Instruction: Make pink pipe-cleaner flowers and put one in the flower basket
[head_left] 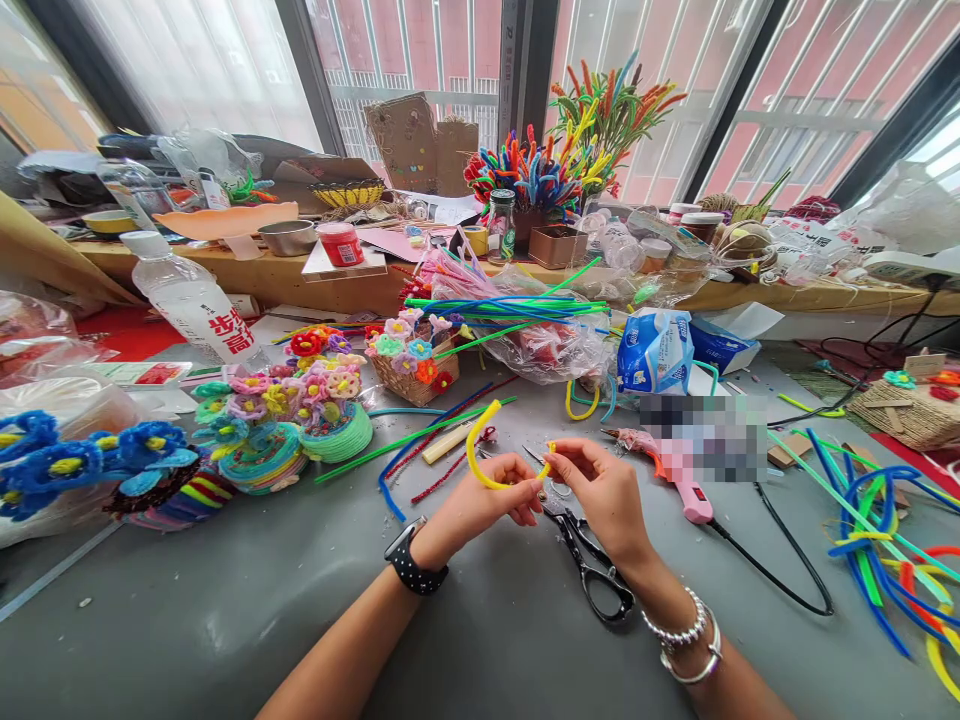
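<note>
Both hands meet over the grey tabletop [225,600], just above a pair of black-handled scissors [592,570] that lie flat on it with their blades pointing up towards the fingers. The left hand [480,505], with a black dotted watch on its wrist, is closed in a pinch on a bright yellow fuzzy pipe cleaner [474,450]; the right hand [600,490], wearing silver bead bracelets, pinches the other end of the same stem between thumb and forefinger. The pipe cleaner is bent into an open hook: its held part runs roughly level, left to right, between the two hands, then it curves upward on the side away from the scissors, and its free tip points up and to the right, away from the person. A short yellow stub shows at the right hand's fingertips. Just right of the scissors, touching the table, lies a pink hot-glue gun [679,475] with a black cord trailing off. Beyond the scissors, farther from the person, long green, blue and red pipe cleaners [427,440] lie loose across the table. Well to the left of the scissors stand coiled pipe-cleaner baskets filled with small pastel flowers [300,410], and farther left blue fuzzy flowers [82,455]. To the far right of the scissors lies a tangle of blue, green and red stems [877,520].
</note>
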